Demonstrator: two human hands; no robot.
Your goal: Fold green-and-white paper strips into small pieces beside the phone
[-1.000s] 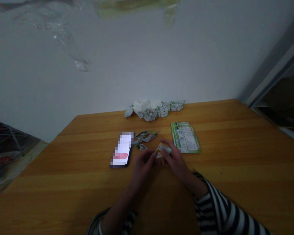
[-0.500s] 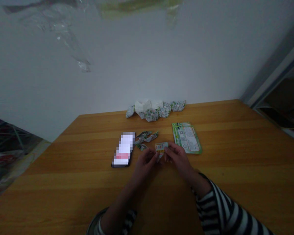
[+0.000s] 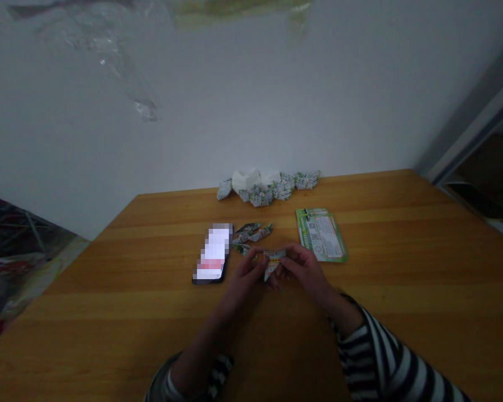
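A small folded piece of printed paper (image 3: 273, 260) is pinched between both my hands just above the wooden table (image 3: 402, 290). My left hand (image 3: 245, 279) grips its left end with closed fingers. My right hand (image 3: 305, 271) grips its right end, fingers also closed. Beyond my left fingers lie a few small folded paper pieces (image 3: 251, 233). A green and white printed sheet (image 3: 321, 234) lies flat to the right of my right hand. Both forearms wear striped sleeves.
A phone (image 3: 213, 259) with a lit screen lies left of my hands. A row of several folded paper shapes (image 3: 268, 187) stands at the table's far edge against the white wall. A window frame (image 3: 473, 134) runs along the right.
The paper piece went from held up flat, its face showing, to folded lower between both hands. My hands have drawn closer together around it.
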